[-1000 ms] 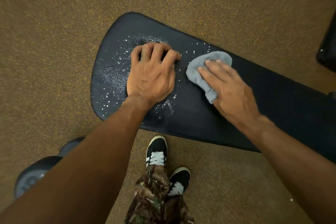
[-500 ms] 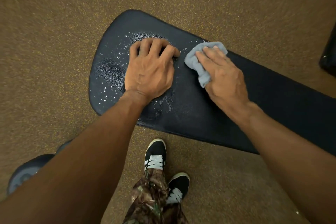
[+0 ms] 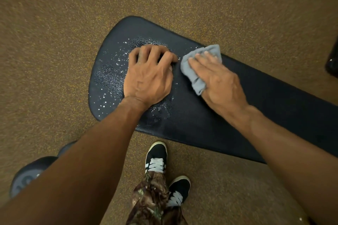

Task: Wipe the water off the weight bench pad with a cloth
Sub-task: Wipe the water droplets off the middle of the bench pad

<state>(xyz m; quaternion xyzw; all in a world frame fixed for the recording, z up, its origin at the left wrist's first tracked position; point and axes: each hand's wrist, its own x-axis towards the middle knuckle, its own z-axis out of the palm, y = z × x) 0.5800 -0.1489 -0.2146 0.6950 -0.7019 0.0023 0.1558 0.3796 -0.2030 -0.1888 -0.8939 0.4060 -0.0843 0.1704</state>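
You were mid-wipe, right hand (image 3: 217,76) pressing the cloth (image 3: 188,67) flat-fingered on the bench pad (image 3: 274,100) beside your curl-fingered, empty left hand (image 3: 148,76), which likely needed lifting so the cloth could reach the droplets (image 3: 109,78).

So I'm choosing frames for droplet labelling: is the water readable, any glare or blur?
Head view: droplets glint as crisp specks on the dark textured bench pad beside the left hand; no harsh glare; the brown speckled floor smears toward the corners; the grey cloth is sharp.
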